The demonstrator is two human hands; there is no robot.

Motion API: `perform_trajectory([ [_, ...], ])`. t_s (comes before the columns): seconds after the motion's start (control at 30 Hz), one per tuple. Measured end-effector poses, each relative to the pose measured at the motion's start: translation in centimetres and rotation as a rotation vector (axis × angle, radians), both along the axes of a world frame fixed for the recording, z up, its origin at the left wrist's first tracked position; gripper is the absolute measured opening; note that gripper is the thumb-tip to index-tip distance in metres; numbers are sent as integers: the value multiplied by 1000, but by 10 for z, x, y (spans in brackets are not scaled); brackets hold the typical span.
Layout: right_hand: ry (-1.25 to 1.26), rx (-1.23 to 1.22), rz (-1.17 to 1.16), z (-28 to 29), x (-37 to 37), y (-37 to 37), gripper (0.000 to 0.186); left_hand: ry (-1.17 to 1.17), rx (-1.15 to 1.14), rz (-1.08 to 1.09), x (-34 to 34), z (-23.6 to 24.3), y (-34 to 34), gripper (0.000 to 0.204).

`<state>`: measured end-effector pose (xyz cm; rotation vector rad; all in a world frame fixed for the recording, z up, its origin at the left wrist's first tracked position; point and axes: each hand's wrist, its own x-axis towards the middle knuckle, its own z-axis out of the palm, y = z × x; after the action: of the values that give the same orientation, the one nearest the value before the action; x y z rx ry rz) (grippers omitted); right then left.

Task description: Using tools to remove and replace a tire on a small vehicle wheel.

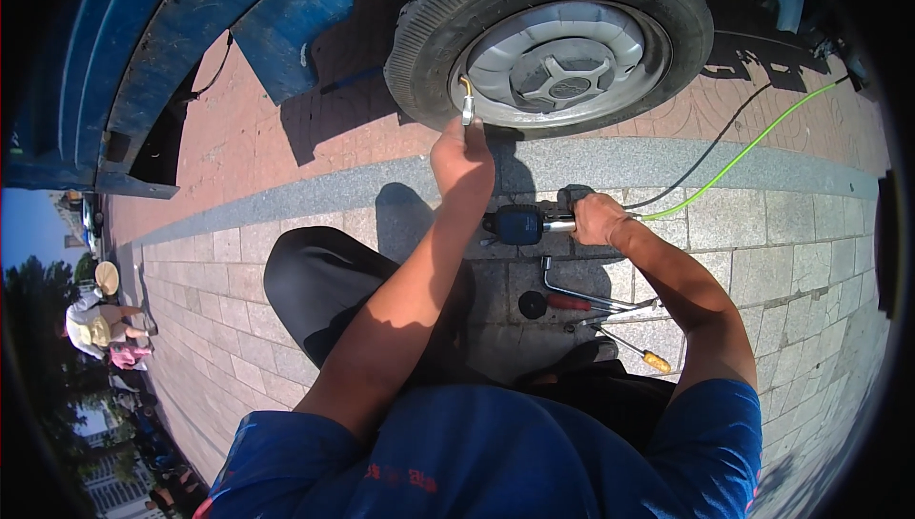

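Observation:
My left hand (463, 162) reaches up to the wheel, its fingers closed on a silver air chuck (468, 113). The chuck meets the brass-coloured valve stem (464, 83) at the lower left of the silver rim (496, 61). Around that rim is a worn black tire (424, 52). Lower and to the right, my right hand (600, 220) grips the handle of a tire inflator gun, whose dark boxy gauge (519, 224) points left. A bright green air hose (762, 133) runs from beside my right hand to the upper right.
On the paving below my right hand lie an L-shaped wrench (547, 276), a red-handled tool (569, 303), a yellow-handled screwdriver (656, 361) and a round black piece (532, 305). Blue vehicle panels (276, 33) hang at upper left. People (100, 324) are far left.

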<state>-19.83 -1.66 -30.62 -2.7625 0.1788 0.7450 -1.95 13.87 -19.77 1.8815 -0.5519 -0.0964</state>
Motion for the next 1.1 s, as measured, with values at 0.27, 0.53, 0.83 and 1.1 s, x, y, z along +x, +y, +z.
perform_trajectory([
  [0.27, 2, 35, -35, 4, 1, 1, 41, 11, -14, 7, -2, 2, -1, 17],
  [0.53, -13, 53, -31, 3, -1, 0, 38, -16, 29, 14, -2, 5, -1, 16],
  [0.83, -15, 48, -34, 1, -1, -1, 39, 8, 19, 31, -3, 8, -2, 17],
  [1.1, -10, 52, -42, 6, 0, 0, 38, 9, 24, 33, -3, 7, -1, 16],
])
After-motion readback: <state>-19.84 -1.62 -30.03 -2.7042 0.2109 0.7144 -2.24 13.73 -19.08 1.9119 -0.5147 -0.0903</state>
